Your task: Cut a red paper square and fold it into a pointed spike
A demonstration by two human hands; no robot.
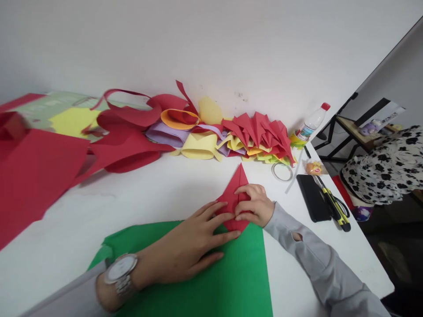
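Note:
A sheet of red paper (233,195), folded to a kite shape with a point at the top and a crease down its middle, lies flat on the table over the upper edge of a green sheet (241,268). My left hand (198,240), with a watch (121,267) on its wrist, rests with fingers spread, their tips on the lower left of the red paper. At the paper's right edge my right hand (254,205) has its fingers bent and pressed on the paper near the crease. The two hands' fingertips nearly meet and hide part of the paper's lower half.
Along the wall lie folded red paper shapes (261,130), yellow paper pieces (198,146) and large red sheets (36,171). To the right are a tape roll (282,172), a phone (313,198), scissors (334,207) and a bottle (310,123). Another person's patterned clothing (386,165) shows beyond the table.

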